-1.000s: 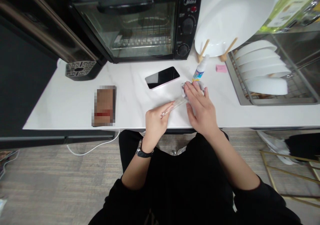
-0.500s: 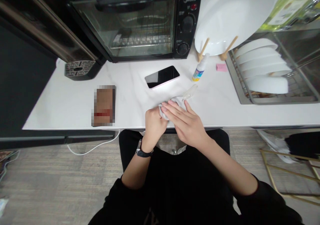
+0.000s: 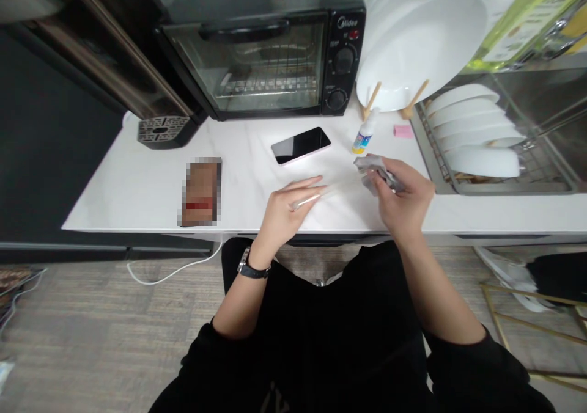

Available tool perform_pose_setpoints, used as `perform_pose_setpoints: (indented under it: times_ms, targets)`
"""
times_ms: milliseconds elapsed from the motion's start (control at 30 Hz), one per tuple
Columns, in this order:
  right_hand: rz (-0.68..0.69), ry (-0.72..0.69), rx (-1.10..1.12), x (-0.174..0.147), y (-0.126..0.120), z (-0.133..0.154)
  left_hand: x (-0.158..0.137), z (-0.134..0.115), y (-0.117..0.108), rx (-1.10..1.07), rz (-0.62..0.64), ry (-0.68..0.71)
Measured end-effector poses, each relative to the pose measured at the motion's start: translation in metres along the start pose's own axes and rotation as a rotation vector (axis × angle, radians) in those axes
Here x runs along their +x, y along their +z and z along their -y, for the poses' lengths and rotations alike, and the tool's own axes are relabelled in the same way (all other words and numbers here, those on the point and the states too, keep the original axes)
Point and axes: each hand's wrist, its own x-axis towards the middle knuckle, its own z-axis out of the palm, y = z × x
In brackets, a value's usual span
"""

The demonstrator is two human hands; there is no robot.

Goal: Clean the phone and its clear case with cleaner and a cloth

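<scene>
My left hand [image 3: 288, 211], with a watch on its wrist, grips a clear phone case [image 3: 306, 201] by one end. The see-through far end of the case stretches right over the white counter and is hard to make out. In my right hand [image 3: 406, 199] is a bunched grey cloth [image 3: 370, 170], pinched between thumb and fingers, apart from the left hand. Beyond the hands a phone [image 3: 301, 145] lies flat with its dark screen up. A small white spray bottle [image 3: 363, 135] with a yellow and blue label stands just behind the cloth.
A black toaster oven [image 3: 270, 65] stands at the back, with a dispenser's drip tray [image 3: 162, 131] to its left. A pixelated brown object [image 3: 200, 192] lies front left. Right are a pink block [image 3: 403, 131], racked white plates [image 3: 417, 52] and a sink [image 3: 443, 178] with bowls.
My hands have parted. The right hand has moved right with the grey cloth, while the left hand keeps the clear case. The view has shifted slightly.
</scene>
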Motion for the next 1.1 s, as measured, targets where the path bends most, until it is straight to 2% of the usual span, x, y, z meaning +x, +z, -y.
perform_pose_setpoints:
  times_ms: [133, 200, 267, 333, 400, 500, 600, 700, 767, 833, 967, 1033, 1100]
  targets:
    - [-0.036, -0.317, 0.022, 0.005, -0.001, 0.022, 0.020, -0.018, -0.003, 0.278, -0.008, 0.088]
    - [-0.021, -0.460, 0.028, 0.008, 0.005, 0.031, 0.031, -0.019, 0.005, 0.342, -0.030, 0.188]
    - [0.000, -0.540, 0.031, 0.009, 0.012, 0.035, 0.041, -0.012, 0.016, 0.344, -0.061, 0.294]
    - [0.053, -0.547, 0.023, 0.007, 0.017, 0.034, 0.048, -0.003, 0.023, 0.341, -0.112, 0.349]
    - [0.150, -0.522, -0.010, 0.003, 0.018, 0.031, 0.052, 0.001, 0.024, 0.316, -0.119, 0.342]
    - [0.265, -0.545, -0.082, -0.003, 0.016, 0.028, 0.056, -0.006, 0.016, 0.141, 0.052, 0.309]
    - [0.316, -0.591, -0.145, -0.006, 0.018, 0.029, 0.062, -0.016, 0.004, -0.020, 0.211, 0.274]
    - [0.367, -0.611, -0.185, -0.006, 0.022, 0.032, 0.066, -0.013, -0.001, -0.041, 0.221, 0.246]
    - [0.394, -0.631, -0.210, -0.006, 0.024, 0.031, 0.068, -0.004, -0.001, -0.041, 0.202, 0.301]
    - [0.355, -0.616, -0.250, -0.006, 0.025, 0.027, 0.071, 0.007, 0.003, 0.003, 0.149, 0.403]
    - [0.107, -0.531, -0.303, -0.009, 0.029, 0.013, 0.077, 0.024, 0.017, 0.163, -0.056, 0.615]
    - [0.058, -0.474, -0.302, -0.013, 0.032, 0.010, 0.079, 0.027, 0.021, 0.191, -0.060, 0.616]
    - [0.032, -0.417, -0.310, -0.018, 0.038, 0.012, 0.078, 0.026, 0.022, 0.182, -0.025, 0.559]
